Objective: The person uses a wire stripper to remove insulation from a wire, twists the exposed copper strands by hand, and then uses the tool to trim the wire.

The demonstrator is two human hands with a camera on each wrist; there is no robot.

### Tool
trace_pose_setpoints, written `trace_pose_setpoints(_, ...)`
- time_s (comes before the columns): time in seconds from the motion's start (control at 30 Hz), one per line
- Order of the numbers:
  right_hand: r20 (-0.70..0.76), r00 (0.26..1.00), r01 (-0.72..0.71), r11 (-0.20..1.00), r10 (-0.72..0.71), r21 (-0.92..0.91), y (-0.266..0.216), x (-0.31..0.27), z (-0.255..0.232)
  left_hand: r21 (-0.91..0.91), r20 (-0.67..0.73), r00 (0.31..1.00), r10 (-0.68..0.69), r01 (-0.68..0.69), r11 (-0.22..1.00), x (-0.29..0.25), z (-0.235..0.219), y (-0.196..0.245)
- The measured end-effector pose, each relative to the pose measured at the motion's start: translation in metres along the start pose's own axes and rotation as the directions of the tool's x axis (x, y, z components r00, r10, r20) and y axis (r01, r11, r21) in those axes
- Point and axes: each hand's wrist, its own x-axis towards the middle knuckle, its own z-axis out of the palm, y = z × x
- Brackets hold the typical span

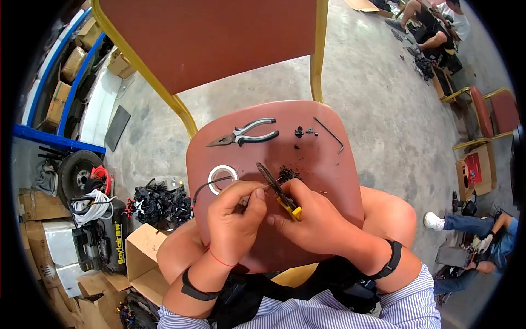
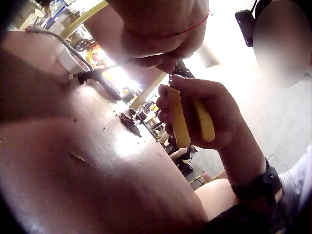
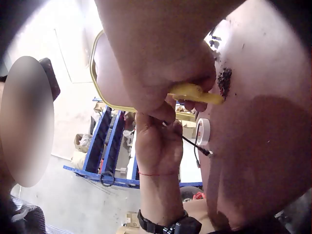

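Observation:
Over the seat of a red chair (image 1: 307,252), my left hand (image 1: 233,219) pinches a thin black cable (image 3: 189,141) near its end. My right hand (image 1: 320,222) grips yellow-handled pliers (image 1: 296,213), their dark jaws pointing up and away beside the left fingertips. Both yellow handles show under the right hand in the left wrist view. The cable's other part curves over a white tape roll (image 1: 223,168). Just beyond the hands lies a pile of small black scraps (image 1: 289,173). The cable's very tip is hidden by the fingers.
Farther up the seat lie grey-and-black needle-nose pliers (image 1: 239,136), small black parts (image 1: 299,131) and a hex key (image 1: 331,135). The chair's backrest (image 1: 219,38) rises beyond. Left on the floor are black cable bundles (image 1: 156,203) and an open cardboard box (image 1: 143,247). People sit at right.

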Motion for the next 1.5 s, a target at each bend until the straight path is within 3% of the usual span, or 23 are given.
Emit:
trace_pose_setpoints(0.23,-0.025,0.998,0.062,0.998,-0.061,0.028,-0.001,0.0,0.001,0.007,0.004,0.997,0.074,-0.074,0.997,0.0,-0.003,0.003)
trace_pose_setpoints(0.33,-0.012,0.999,-0.033,0.999,0.032,-0.034,-0.008,0.001,-0.003,0.018,-0.005,0.997,0.082,-0.082,0.996,-0.001,-0.003,0.003)
trace_pose_setpoints(0.47,-0.042,0.999,-0.025,1.0,0.025,0.018,-0.001,0.002,0.002,0.034,0.015,0.992,0.124,-0.124,0.992,0.001,-0.003,0.007)
trace_pose_setpoints(0.57,-0.083,0.997,0.009,1.0,-0.008,0.019,0.005,0.0,0.006,0.029,0.004,0.997,0.08,-0.08,0.996,0.0,-0.003,0.005)
trace_pose_setpoints(0.67,-0.121,0.991,0.056,0.998,-0.053,0.022,0.006,0.0,0.01,0.038,0.007,0.99,0.139,-0.139,0.99,0.001,-0.002,0.008)
trace_pose_setpoints(0.73,-0.137,0.988,0.074,0.996,-0.066,0.056,0.008,0.002,0.011,0.169,0.006,0.961,0.277,-0.274,0.947,0.0,-0.003,0.01)
trace_pose_setpoints(0.87,-0.115,0.993,0.011,0.988,0.007,0.154,0.009,0.001,0.012,0.253,-0.013,0.92,0.391,-0.376,0.892,0.002,-0.003,0.011)
trace_pose_setpoints(1.17,-0.056,0.993,-0.079,0.939,0.103,0.334,0.012,0.0,0.015,0.443,0.106,0.808,0.58,-0.561,0.7,0.003,-0.007,0.02)
trace_pose_setpoints(1.23,-0.043,0.992,-0.101,0.946,0.12,0.308,0.009,0.0,0.011,0.438,0.104,0.805,0.584,-0.564,0.7,0.004,-0.006,0.02)
trace_pose_setpoints(1.33,0.155,0.962,-0.273,0.768,0.226,0.58,0.011,0.0,0.009,0.454,0.131,0.812,0.569,-0.559,0.694,0.003,-0.007,0.023)
trace_pose_setpoints(1.43,0.091,0.972,-0.232,0.842,0.215,0.487,0.002,-0.002,0.003,0.433,0.099,0.846,0.525,-0.511,0.742,-0.002,-0.003,0.028)
trace_pose_setpoints(1.5,0.152,0.957,-0.29,0.782,0.248,0.552,0.005,-0.003,0.005,0.42,0.084,0.858,0.508,-0.492,0.762,-0.003,-0.002,0.03)
